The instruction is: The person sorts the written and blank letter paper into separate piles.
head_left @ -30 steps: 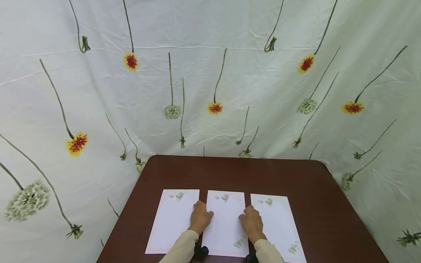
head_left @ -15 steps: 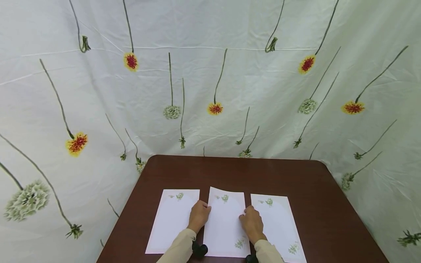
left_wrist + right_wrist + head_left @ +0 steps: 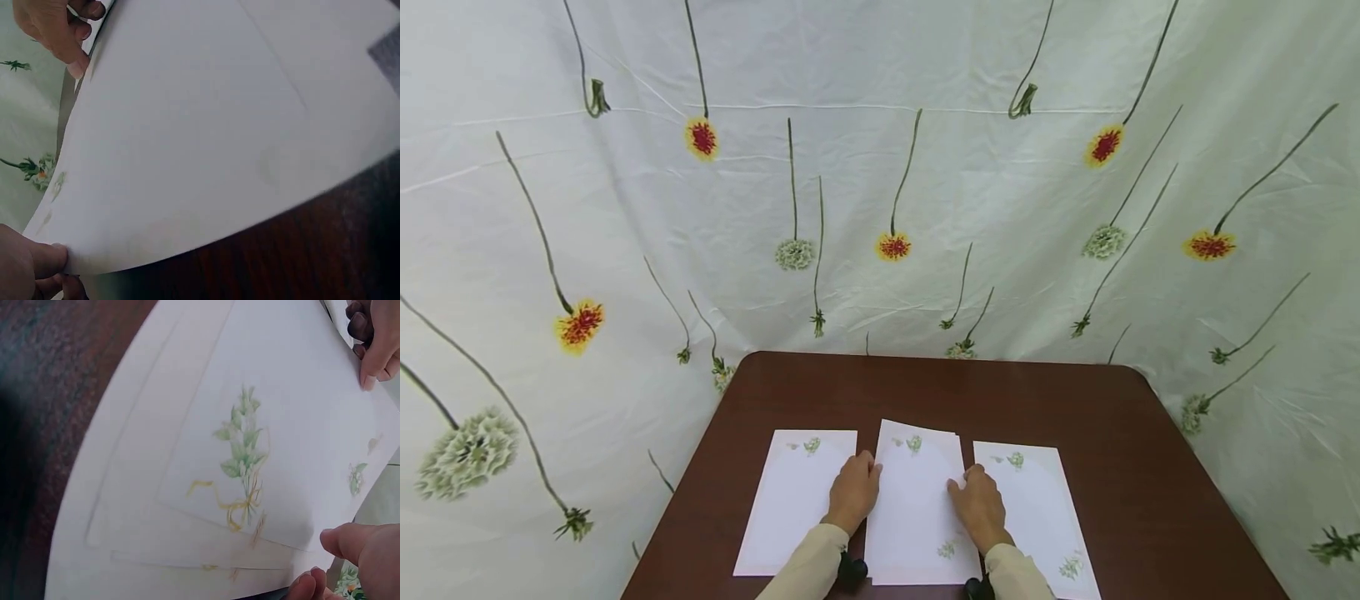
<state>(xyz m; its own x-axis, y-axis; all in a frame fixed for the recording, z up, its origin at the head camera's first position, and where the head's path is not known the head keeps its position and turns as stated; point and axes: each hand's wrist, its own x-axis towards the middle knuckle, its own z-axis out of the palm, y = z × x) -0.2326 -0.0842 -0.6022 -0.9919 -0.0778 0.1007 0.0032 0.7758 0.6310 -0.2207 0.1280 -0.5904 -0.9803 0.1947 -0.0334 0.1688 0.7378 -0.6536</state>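
Three white sheets printed with pale green flowers lie side by side on a dark brown table (image 3: 820, 383). Both hands are at the middle sheet (image 3: 913, 508). My left hand (image 3: 853, 492) pinches its left edge, thumb on top, as the left wrist view shows with the hand (image 3: 28, 265) at the lower left. On the opposite edge, my right hand (image 3: 980, 506) holds the paper between thumb and fingers; the right wrist view has this hand (image 3: 359, 556) at the lower right. The middle paper bows upward, and another sheet's edge shows beneath it at the right.
The left sheet (image 3: 790, 508) lies flat beside my left forearm, the right sheet (image 3: 1037, 508) beside my right. Black wrist devices (image 3: 852, 570) sit under the wrists. A white cloth with printed flowers (image 3: 880, 183) hangs behind the table's far edge.
The middle sheet's upper left corner has risen and shifted, baring an edge of paper beneath. My left hand has moved slightly up with it; the right hand has shifted a little right.
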